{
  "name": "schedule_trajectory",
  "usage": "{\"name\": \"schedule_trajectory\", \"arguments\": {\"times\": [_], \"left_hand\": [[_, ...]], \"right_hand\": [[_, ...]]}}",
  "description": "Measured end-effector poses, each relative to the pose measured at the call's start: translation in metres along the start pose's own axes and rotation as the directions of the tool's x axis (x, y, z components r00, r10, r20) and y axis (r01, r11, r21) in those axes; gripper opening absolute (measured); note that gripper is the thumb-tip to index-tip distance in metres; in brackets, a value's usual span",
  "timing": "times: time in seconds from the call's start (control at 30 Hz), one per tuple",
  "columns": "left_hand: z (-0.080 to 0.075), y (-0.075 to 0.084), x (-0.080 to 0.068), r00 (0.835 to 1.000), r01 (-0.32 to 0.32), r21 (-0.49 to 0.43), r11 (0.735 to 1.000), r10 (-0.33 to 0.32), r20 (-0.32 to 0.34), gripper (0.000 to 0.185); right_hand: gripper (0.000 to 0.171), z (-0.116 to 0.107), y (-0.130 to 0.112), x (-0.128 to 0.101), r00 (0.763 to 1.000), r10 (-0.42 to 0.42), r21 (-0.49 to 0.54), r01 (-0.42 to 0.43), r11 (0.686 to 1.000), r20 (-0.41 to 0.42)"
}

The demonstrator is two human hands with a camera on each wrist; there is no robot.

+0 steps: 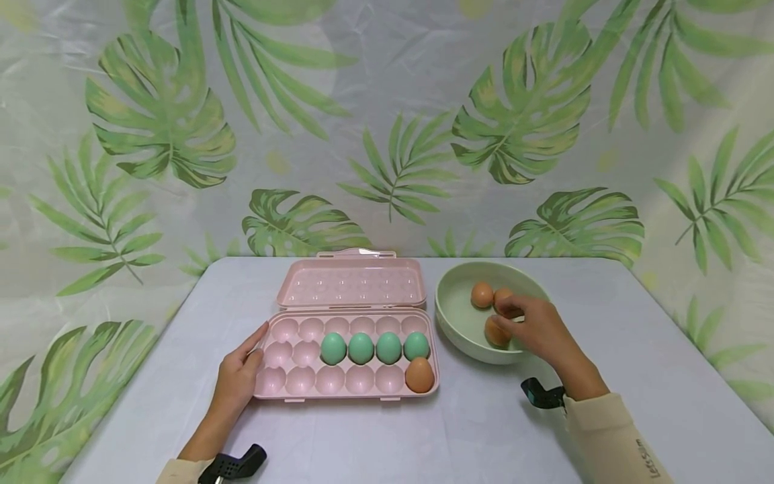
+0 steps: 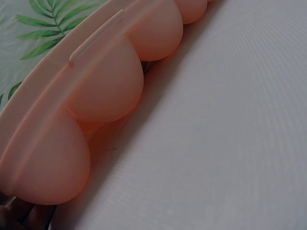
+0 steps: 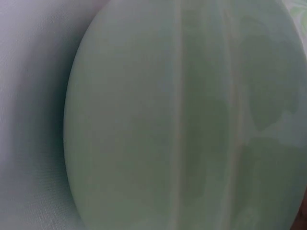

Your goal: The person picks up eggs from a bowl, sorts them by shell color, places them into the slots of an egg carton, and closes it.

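A pink egg carton (image 1: 361, 380) lies with its lid (image 1: 353, 282) folded back. Several green eggs (image 1: 361, 348) stand in a row in its middle cups, and one brown egg (image 1: 419, 375) fills the near right corner cup. My left hand (image 1: 238, 376) holds the carton's left end, thumb by the rim; in the left wrist view dark fingers show under its corner. My right hand (image 1: 541, 329) reaches into a pale green bowl (image 1: 453, 323), thumb and fingertips apart. The thumb overlaps the nearest brown egg (image 1: 498, 332); the fingers partly cover another brown egg (image 1: 503, 296).
A third brown egg (image 1: 482, 294) lies farther back in the bowl, which stands just right of the carton. A white cloth covers the table (image 1: 387, 444). Behind it hangs a leaf-patterned curtain (image 1: 387, 87). The bowl's outer wall (image 3: 134, 120) fills the right wrist view.
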State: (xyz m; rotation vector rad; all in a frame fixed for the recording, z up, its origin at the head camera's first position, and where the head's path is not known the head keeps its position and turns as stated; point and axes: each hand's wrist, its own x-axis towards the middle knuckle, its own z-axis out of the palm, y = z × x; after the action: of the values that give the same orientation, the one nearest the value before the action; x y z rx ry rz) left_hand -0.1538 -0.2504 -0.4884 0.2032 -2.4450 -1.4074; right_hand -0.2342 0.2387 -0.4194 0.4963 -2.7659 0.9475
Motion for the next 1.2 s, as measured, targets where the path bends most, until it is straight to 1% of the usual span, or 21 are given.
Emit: {"name": "schedule_trajectory", "arguments": {"times": [0.23, 0.43, 0.73, 1.07, 1.2], "left_hand": [[0.0003, 0.0017, 0.0012, 1.0, -0.002, -0.007, 1.0, 0.002, 0.01, 0.044], [0.0005, 0.0023, 0.0013, 1.0, 0.009, 0.001, 1.0, -0.009, 0.012, 0.045], [0.0008, 0.0006, 0.0009, 1.0, -0.003, 0.014, 1.0, 0.003, -0.001, 0.044], [-0.0004, 0.0012, -0.0004, 1.0, 0.001, 0.009, 1.0, -0.001, 0.005, 0.044], [-0.0004, 0.0006, -0.0006, 1.0, -0.009, 0.0, 1.0, 0.009, 0.004, 0.044]], "right_hand": [[0.028, 0.0021, 0.0011, 0.0005, 1.0, -0.027, 0.005, 0.026, 1.0, 0.012], [0.026, 0.005, 0.0034, 0.001, 0.999, -0.048, -0.007, 0.048, 0.999, 0.024], [0.026, 0.0057, 0.0024, 0.0029, 0.991, -0.058, -0.054, 0.065, 0.996, 0.117], [0.027, 0.004, -0.0032, 0.0036, 0.981, -0.037, -0.111, 0.059, 0.992, 0.189], [0.028, 0.0041, -0.0034, 0.0047, 0.976, -0.046, -0.125, 0.074, 0.989, 0.212]]}}
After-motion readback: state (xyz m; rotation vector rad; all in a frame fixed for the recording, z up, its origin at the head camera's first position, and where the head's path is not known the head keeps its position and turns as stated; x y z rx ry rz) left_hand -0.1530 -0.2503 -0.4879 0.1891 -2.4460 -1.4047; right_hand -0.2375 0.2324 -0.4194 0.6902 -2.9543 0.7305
